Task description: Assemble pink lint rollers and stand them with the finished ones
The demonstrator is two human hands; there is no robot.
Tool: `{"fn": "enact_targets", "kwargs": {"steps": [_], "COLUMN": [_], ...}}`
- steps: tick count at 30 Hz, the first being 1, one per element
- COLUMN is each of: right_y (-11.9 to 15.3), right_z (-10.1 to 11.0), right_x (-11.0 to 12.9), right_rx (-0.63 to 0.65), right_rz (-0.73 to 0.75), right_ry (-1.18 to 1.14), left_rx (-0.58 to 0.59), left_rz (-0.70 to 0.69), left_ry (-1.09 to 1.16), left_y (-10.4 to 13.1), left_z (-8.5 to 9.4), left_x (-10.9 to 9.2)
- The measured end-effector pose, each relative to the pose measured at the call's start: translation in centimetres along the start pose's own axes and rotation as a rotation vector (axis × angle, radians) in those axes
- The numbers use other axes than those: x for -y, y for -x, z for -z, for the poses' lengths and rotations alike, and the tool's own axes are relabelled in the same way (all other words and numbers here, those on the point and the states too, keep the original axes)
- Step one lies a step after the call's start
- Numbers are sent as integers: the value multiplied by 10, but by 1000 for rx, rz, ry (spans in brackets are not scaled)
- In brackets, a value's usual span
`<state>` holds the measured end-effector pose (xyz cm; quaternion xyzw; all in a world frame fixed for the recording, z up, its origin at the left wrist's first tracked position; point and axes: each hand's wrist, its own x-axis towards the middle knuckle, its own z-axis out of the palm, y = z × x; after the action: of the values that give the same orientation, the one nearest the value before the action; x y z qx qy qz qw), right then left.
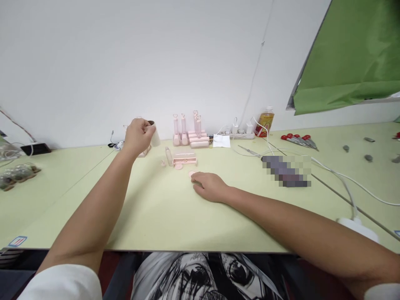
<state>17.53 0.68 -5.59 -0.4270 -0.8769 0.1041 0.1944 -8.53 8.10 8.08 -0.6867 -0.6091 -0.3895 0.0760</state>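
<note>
Left hand (137, 135) curled at a roll's (155, 137) rim, right hand (210, 186) half-curled at a disc (191, 173) before the case (185, 161) on the table (162, 212), both grips unclear, as pink parts (144, 151) sat partly hidden and pixels masked an object (275, 166) among cables (345, 176).

1. Between the forearms, a broad stretch of tabletop (165, 212) is left open, from the front edge up to the right hand (211, 186) and the pink case (185, 161).
2. Straight onward, a low reach is blocked by the case and the small tube (168, 156); behind them, the wall side is closed off by upright pink tubes (183, 125).
3. At the left, the way to the wall is obstructed by the roll (154, 135) and left hand (139, 135).
4. At the right, low passage is hindered by the pixelated object (286, 171) and white cables (353, 182).
</note>
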Motion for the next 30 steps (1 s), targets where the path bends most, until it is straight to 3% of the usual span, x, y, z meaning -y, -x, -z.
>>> {"fn": "enact_targets", "kwargs": {"steps": [2, 4, 6, 10, 13, 18, 21, 25, 30], "right_y": [5, 8, 10, 11, 5, -12, -14, -9, -8], "right_z": [1, 1, 2, 3, 5, 6, 6, 9, 15], "right_x": [3, 5, 7, 5, 1, -4, -7, -14, -19], "right_rx": [6, 13, 16, -63, -134, 3, -8, -87, -31], "right_rz": [-19, -18, 7, 51, 1, -53, -74, -149, -184], "right_ry": [-25, -27, -20, -51, -40, 23, 7, -59, -16], "left_rx": [32, 137, 218, 355, 384, 416, 446, 540, 667], "left_rz": [-32, -85, -120, -37, -23, -41, -57, -80, -116], "left_ry": [116, 218, 311, 482, 526, 591, 611, 640, 638], "left_y": [22, 46, 67, 95, 105, 111, 113, 119, 126], "left_z": [9, 8, -2, -33, -47, -49, -49, -58, -68], "left_x": [-17, -31, -39, -38, -35, -34, -34, -33, -35]}}
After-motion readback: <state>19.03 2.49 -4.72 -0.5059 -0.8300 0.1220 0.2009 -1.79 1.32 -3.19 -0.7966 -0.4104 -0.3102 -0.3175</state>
